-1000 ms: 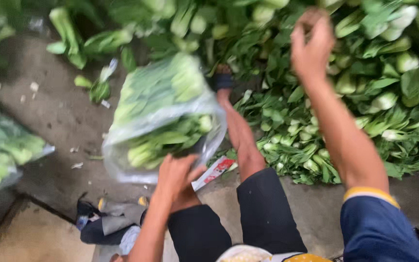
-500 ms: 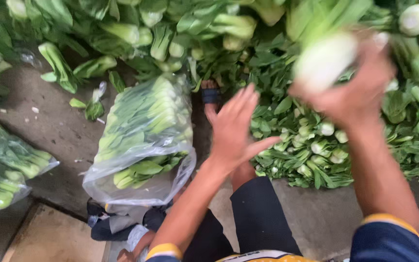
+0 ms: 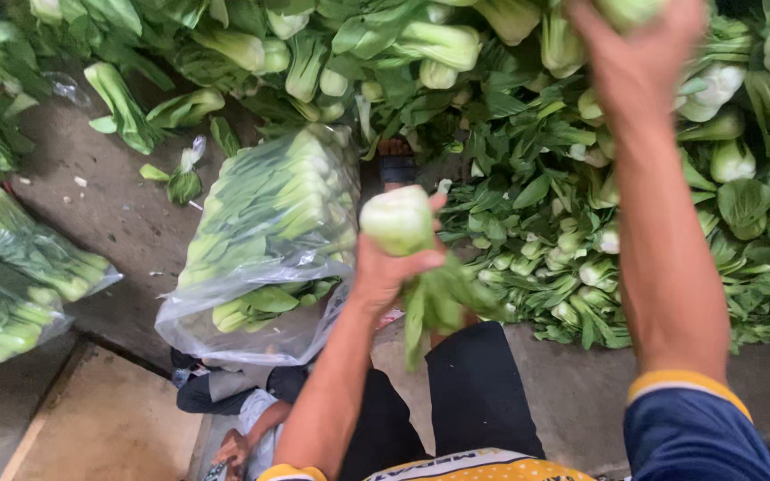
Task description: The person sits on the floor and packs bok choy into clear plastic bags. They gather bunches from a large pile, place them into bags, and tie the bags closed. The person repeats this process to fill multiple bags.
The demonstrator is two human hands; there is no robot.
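Fingers [image 3: 421, 264] of the left hand [image 3: 385, 267] clenched round one bok choy [image 3: 407, 233], right hand [image 3: 639, 44] up in the heap.

Biggest first: the pile of loose bok choy [image 3: 536, 223] spreads over the concrete floor [image 3: 118, 214] ahead, and the right hand reaches into its top edge, gripping a pale bulb [image 3: 627, 9] mostly cut off by the frame. Left of the knees lies a clear plastic bag [image 3: 269, 240] packed with bok choy, mouth toward the person, with two more filled bags [image 3: 20, 267] further left. The held head stands bulb up, leaves hanging, just right of the bag's mouth; the left hand is nearer.
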